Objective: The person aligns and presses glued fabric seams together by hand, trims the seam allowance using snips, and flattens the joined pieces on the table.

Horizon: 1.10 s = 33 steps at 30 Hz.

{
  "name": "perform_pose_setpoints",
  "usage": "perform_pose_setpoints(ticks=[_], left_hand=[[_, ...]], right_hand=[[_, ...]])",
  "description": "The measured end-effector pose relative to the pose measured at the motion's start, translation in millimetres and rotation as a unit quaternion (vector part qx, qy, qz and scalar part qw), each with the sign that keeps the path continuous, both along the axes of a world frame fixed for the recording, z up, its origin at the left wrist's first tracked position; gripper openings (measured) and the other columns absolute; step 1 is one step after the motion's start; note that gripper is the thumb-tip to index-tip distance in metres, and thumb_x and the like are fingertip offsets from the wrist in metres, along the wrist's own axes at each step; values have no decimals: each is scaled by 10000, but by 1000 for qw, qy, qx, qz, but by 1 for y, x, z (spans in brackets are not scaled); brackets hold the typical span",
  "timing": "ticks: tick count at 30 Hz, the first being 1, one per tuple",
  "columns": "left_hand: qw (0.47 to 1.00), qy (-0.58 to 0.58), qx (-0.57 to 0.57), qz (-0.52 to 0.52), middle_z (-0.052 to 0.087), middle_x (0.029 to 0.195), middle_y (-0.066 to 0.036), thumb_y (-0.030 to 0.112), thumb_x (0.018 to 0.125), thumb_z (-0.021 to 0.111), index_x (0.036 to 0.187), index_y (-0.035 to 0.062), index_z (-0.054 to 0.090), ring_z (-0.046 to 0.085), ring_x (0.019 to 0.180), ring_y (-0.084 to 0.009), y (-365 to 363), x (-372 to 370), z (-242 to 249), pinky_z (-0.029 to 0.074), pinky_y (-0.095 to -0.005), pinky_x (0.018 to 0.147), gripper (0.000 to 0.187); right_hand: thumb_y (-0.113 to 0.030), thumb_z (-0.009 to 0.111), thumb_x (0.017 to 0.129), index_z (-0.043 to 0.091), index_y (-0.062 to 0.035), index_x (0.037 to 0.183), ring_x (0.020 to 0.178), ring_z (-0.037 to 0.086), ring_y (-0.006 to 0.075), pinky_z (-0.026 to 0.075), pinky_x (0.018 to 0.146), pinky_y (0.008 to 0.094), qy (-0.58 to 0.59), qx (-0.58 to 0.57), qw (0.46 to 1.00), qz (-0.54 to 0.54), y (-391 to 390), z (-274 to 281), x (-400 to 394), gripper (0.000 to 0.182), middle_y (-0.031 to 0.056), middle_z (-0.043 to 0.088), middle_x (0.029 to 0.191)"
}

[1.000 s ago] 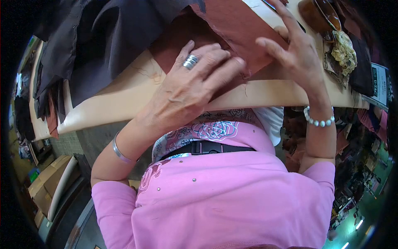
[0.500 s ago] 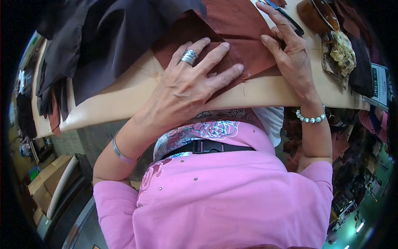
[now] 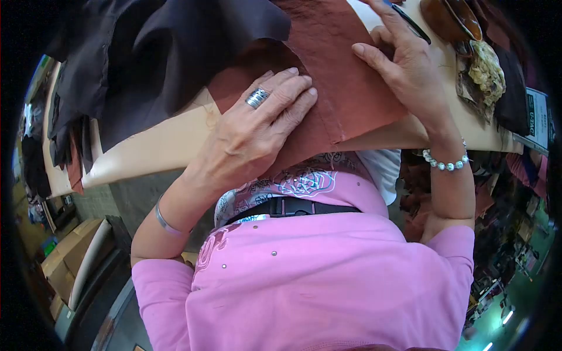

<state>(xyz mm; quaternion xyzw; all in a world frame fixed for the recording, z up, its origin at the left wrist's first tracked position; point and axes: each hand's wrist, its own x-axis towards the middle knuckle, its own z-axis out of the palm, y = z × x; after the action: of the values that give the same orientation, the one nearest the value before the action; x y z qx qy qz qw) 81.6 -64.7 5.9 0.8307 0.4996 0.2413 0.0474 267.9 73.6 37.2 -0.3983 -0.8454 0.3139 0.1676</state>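
Observation:
Reddish-brown leather (image 3: 357,93) lies over the front edge of the table, with a seam running down its middle. My left hand (image 3: 257,120) rests flat on its left part, fingers stretched out and a wide silver ring on one of them. At the leather's upper right is my right hand (image 3: 410,67), its thumb apart from the fingers and over the leather. Its fingertips reach up near a dark, slim tool (image 3: 411,23) with a blue part. Large dark leather (image 3: 158,58) lies left of my left hand.
A brown bowl (image 3: 448,20) and a crumpled yellowish lump (image 3: 486,70) stand at the right of the pale tabletop (image 3: 164,137). Dark leather pieces and a labelled box (image 3: 537,120) are at the far right. A cardboard box (image 3: 70,251) sits low on the left.
The reddish-brown leather has shifted toward my body and now hangs past the table edge. My left hand has moved slightly down and left, its fingers closer together. My right thumb has shifted left.

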Motion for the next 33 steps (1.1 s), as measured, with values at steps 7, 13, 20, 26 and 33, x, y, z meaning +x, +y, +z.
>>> perform_pose_setpoints(ticks=[7, 13, 20, 26, 33], left_hand=[[1000, 9, -10, 25, 539, 1225, -159, 39, 775, 575, 1168, 9, 589, 530, 1149, -328, 0, 1, -3, 443, -423, 977, 394], [993, 39, -9, -115, 555, 1215, -130, 95, 776, 592, 1152, 56, 616, 529, 1160, -314, 1, -3, 3, 427, -450, 995, 379], [997, 3, 11, 73, 554, 1218, -135, -15, 749, 534, 1181, 40, 591, 548, 1117, -316, 9, -11, -5, 457, -379, 943, 439], [998, 37, -2, -52, 529, 1253, -143, -19, 761, 512, 1206, 56, 577, 529, 1141, -323, 13, -17, 2, 443, -405, 961, 455], [999, 11, -30, 23, 495, 1287, -135, -31, 757, 503, 1247, 82, 552, 492, 1179, -337, 10, -11, -5, 419, -407, 984, 504]], right_hand=[[67, 527, 830, 436, -132, 1371, 727, 484, 109, 451, 763, 249, 95, 46, 994, 14, -1, -25, 2, 584, 101, 585, 1158], [77, 535, 813, 483, -107, 1337, 680, 474, 105, 449, 702, 228, 93, 101, 990, 23, -1, -28, 3, 557, 96, 610, 1070], [95, 554, 775, 511, -102, 1312, 584, 431, 134, 429, 604, 250, 122, 86, 988, 28, 2, -32, 3, 574, 44, 544, 782], [84, 569, 778, 430, -126, 1369, 645, 447, 145, 437, 666, 266, 68, 99, 993, 1, -1, -8, -9, 643, 52, 519, 814], [17, 596, 799, 346, -119, 1405, 874, 537, 187, 456, 789, 293, 78, 113, 988, 66, 22, -26, -14, 669, 112, 568, 1103]])
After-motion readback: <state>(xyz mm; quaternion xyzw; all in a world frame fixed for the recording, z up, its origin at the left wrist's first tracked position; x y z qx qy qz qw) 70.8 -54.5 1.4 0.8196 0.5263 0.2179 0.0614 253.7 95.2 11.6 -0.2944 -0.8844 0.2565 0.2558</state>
